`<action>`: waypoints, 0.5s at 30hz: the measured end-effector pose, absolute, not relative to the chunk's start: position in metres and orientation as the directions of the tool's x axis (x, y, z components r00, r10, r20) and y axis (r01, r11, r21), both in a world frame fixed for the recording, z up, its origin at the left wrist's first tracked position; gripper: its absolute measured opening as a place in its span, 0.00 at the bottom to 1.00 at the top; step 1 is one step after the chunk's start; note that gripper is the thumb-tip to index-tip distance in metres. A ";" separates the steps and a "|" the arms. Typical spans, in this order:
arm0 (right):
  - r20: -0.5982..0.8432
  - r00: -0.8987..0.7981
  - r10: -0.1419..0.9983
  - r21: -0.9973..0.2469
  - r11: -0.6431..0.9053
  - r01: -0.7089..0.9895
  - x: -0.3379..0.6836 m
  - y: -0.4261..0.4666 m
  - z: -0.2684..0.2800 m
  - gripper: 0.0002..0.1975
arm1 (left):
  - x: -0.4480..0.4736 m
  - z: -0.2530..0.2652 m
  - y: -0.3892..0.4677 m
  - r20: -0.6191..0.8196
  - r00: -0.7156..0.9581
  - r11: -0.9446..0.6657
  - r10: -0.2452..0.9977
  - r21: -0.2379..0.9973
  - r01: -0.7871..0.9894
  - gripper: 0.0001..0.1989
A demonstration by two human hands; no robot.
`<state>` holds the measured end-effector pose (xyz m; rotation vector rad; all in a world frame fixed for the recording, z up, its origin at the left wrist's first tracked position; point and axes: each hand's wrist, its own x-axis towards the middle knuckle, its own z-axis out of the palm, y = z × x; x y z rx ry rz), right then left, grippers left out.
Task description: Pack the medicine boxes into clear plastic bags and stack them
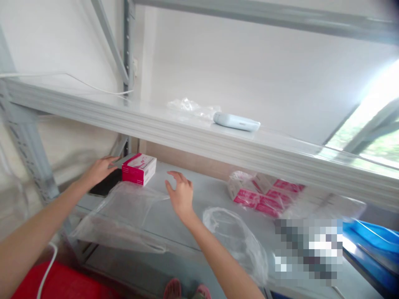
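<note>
A pink-and-white box [137, 169] stands on the lower grey shelf [199, 192], towards its left end. My left hand [101, 170] hovers just left of the box, fingers apart and holding nothing. On the other side, my right hand [181, 192] is a short way from the box, also empty with its fingers spread. Under and in front of the box, a clear plastic bag [124, 216] hangs over the shelf's front edge. A dark flat object [106, 182] lies beneath my left hand, partly hidden by it.
Another clear bag [240, 238] lies right of my right forearm. Several pink-and-white boxes in plastic wrap [264, 193] sit farther right, near a blue tray [377, 236]. The upper shelf [156, 124] bears a pale device [237, 121] and crumpled plastic [190, 107]. Part of the lower right is pixelated.
</note>
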<state>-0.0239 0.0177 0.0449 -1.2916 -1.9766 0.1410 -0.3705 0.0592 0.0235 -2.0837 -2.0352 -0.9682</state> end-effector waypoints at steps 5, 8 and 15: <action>0.446 0.060 0.893 -0.355 0.114 0.928 0.103 -0.056 0.043 0.21 | -0.363 0.045 0.023 0.640 -0.039 -0.143 0.767 0.230 0.963 0.19; 0.332 0.113 0.937 -0.239 -0.033 0.970 0.121 -0.076 0.021 0.25 | -0.336 0.052 0.001 0.649 -0.038 -0.170 0.760 0.255 0.952 0.17; 0.147 0.131 0.980 -0.308 -0.080 0.948 0.112 -0.065 0.001 0.12 | -0.252 0.058 -0.034 0.526 0.127 -0.320 0.841 0.295 0.900 0.15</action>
